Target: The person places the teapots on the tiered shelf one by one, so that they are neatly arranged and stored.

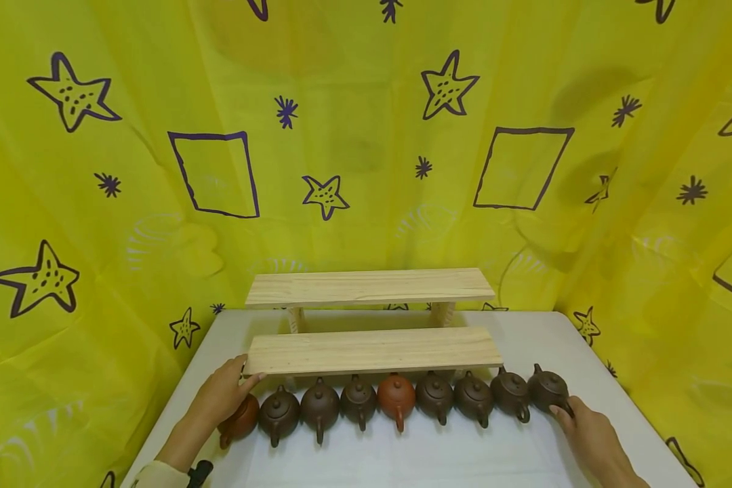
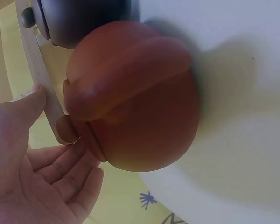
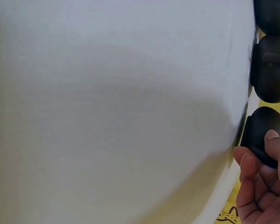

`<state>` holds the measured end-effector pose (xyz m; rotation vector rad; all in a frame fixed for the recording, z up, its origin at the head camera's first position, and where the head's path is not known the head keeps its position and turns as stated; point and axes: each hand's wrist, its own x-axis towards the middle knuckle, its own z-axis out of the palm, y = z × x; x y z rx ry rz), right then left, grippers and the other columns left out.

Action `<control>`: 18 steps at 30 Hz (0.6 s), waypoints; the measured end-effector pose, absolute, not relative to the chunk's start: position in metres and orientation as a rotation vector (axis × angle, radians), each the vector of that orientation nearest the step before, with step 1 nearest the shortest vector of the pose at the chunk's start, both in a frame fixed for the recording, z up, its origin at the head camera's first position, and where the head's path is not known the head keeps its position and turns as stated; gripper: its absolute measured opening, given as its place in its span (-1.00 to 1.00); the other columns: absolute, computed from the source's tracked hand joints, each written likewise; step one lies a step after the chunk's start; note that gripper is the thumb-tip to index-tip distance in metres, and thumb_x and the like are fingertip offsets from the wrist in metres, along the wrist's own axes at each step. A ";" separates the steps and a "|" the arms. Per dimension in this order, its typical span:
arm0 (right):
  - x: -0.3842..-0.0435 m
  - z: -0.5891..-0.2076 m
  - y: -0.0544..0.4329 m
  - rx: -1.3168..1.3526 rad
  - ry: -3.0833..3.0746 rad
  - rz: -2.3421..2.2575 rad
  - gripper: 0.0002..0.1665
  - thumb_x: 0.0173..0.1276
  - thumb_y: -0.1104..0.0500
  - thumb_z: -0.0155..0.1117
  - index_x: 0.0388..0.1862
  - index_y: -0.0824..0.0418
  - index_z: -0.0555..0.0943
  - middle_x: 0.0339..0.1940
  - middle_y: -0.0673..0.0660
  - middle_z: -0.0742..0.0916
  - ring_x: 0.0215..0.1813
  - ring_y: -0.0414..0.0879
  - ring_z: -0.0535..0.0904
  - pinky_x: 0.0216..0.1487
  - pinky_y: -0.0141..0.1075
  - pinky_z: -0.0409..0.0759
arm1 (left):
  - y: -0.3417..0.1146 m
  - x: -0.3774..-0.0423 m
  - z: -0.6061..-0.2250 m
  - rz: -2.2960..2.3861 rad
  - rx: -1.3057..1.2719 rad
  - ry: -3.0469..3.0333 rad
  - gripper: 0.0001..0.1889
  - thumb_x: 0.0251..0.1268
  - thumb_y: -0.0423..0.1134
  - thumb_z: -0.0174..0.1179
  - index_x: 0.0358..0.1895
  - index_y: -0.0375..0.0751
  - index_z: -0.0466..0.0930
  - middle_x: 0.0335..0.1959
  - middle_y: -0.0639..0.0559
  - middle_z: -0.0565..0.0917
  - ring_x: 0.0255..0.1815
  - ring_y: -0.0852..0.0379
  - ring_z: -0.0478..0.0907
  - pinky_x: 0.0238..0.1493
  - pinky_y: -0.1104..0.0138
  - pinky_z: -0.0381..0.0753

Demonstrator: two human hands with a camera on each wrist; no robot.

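The lower shelf (image 1: 372,350) is gripped at its left end by the left hand (image 1: 215,394), thumb at the front edge. Off the shelf's right front corner, the end pot (image 1: 547,388) is pinched narrowly by the right hand (image 1: 593,434), at the handle, it seems, fingers covering much of it. Smooth, hard, likely light but brittle: best taken by the handle, lid steadied!
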<state>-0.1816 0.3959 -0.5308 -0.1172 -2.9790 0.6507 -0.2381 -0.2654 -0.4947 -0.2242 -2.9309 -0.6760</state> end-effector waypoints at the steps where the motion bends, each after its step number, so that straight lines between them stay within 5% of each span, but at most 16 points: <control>1: -0.182 -0.530 0.396 -0.108 -2.967 0.645 -0.72 0.66 0.13 0.18 -0.12 0.37 0.47 -0.40 0.27 0.66 -0.34 0.15 0.54 -0.30 0.05 0.52 | -0.265 -0.238 -0.495 -0.678 -0.224 -2.931 -0.37 0.54 -0.04 0.28 0.32 -0.59 0.46 0.13 -0.48 0.66 0.19 -0.44 0.63 0.19 -0.23 0.59; 10: -0.189 -0.522 0.389 0.044 -2.724 0.545 -0.72 0.56 0.28 0.29 -0.35 0.27 0.41 -0.63 0.01 0.49 -0.54 0.00 0.39 -0.48 -0.17 0.34 | -0.267 -0.239 -0.495 -0.678 -0.230 -2.922 -0.39 0.53 -0.05 0.29 0.31 -0.58 0.47 0.12 -0.46 0.67 0.18 -0.42 0.64 0.20 -0.22 0.60; 18: -0.201 -0.492 0.378 0.122 -2.677 0.570 -0.73 0.62 0.24 0.24 -0.34 0.29 0.45 -0.63 -0.02 0.55 -0.59 -0.14 0.35 -0.55 -0.30 0.29 | -0.266 -0.239 -0.497 -0.711 -0.215 -2.920 -0.39 0.53 -0.03 0.29 0.31 -0.55 0.48 0.13 -0.45 0.67 0.20 -0.41 0.63 0.21 -0.22 0.59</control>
